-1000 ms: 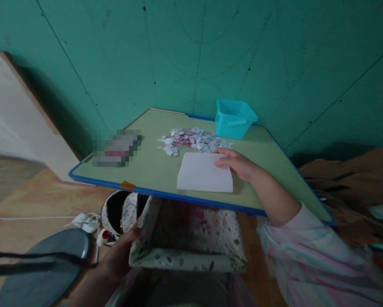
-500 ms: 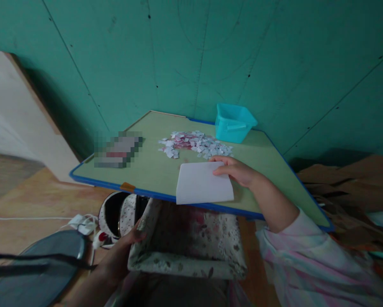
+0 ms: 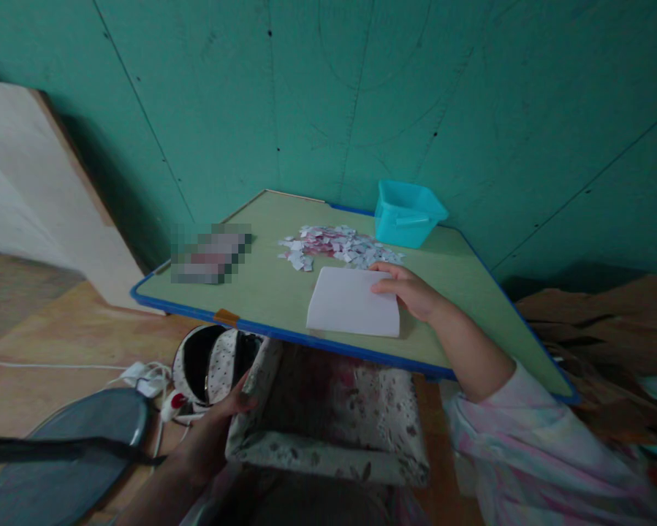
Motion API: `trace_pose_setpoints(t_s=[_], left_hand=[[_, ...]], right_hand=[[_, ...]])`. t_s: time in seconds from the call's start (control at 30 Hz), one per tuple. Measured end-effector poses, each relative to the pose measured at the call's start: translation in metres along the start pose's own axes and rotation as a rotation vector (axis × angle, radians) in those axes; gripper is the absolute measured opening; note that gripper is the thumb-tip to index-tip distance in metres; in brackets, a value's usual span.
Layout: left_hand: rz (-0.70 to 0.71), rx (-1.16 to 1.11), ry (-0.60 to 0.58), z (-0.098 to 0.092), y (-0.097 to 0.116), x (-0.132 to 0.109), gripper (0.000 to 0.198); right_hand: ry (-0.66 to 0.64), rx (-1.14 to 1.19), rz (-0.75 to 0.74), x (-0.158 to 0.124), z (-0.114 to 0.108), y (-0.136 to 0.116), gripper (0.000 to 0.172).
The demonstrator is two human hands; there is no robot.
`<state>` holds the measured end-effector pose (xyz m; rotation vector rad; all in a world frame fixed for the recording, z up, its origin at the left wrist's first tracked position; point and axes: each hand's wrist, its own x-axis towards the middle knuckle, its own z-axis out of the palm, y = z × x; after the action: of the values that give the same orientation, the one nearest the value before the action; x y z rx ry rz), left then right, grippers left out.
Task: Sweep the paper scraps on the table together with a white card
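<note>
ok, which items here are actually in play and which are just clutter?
In play:
- white paper sheet, under the right hand
- floral fabric box, its corner gripped by the left hand
- pile of paper scraps

Lying about:
- teal bin
- polka-dot container
- white cable
- green table as the work surface

One head-worn camera looks forward and down from my seat, close over the near edge of the low green table, facing the teal wall beyond; floor spreads left.
</note>
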<state>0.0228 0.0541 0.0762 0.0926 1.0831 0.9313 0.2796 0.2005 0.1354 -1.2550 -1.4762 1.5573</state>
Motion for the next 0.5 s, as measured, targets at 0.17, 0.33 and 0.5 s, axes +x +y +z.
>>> trace_pose_setpoints(t_s=[0.17,0.33,0.5], left_hand=[[0.101,0.209,-0.068,-0.011,-0.001,0.005,0.055],[0.08,0.231,-0.078,-0.011,-0.001,0.006,0.056],[0.099,0.191,-0.087,-0.008,-0.001,0.005,0.057]], right_hand=[[-0.04,0.015,-0.014,-0.001,-0.002,0.002,0.028],[-0.063,0.015,-0.006,-0.003,-0.001,0.001,0.029],[0.042,0.019,-0.015,0.0,0.0,0.001,0.033]])
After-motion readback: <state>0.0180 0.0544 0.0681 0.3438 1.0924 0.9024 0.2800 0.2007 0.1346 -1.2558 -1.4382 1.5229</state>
